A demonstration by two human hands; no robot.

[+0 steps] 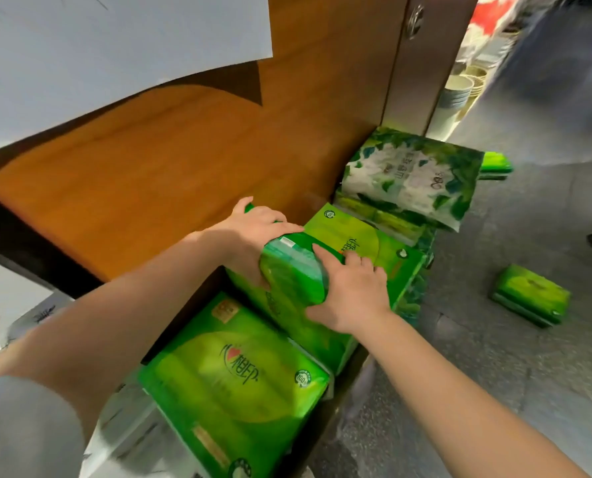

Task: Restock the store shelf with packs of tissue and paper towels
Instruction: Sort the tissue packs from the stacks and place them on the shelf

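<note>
Both my hands are on a green pack of tissue at the middle of the frame. My left hand comes in from the lower left and lies over the pack's far side, its fingers curved down over the top edge and the thumb reaching toward the upper left; its palm side is hidden, so I cannot tell how firmly it grips. My right hand comes in from the lower right and presses against the pack's near right side, the fingers spread and fairly straight, the fingertips reaching onto the flat green pack lying just behind it. The pack I hold sits tilted, its rounded plastic end turned toward me, resting on other green packs in the row. Below it, toward the bottom centre, lies a large green pack with a red heart in its printed label, face up. At the upper right of the row a white and green leaf-print pack leans tilted on top of the others. All these sit against a brown wooden panel that fills the left centre. On the grey floor at the right, well apart from the row, one small green pack lies alone.
</note>
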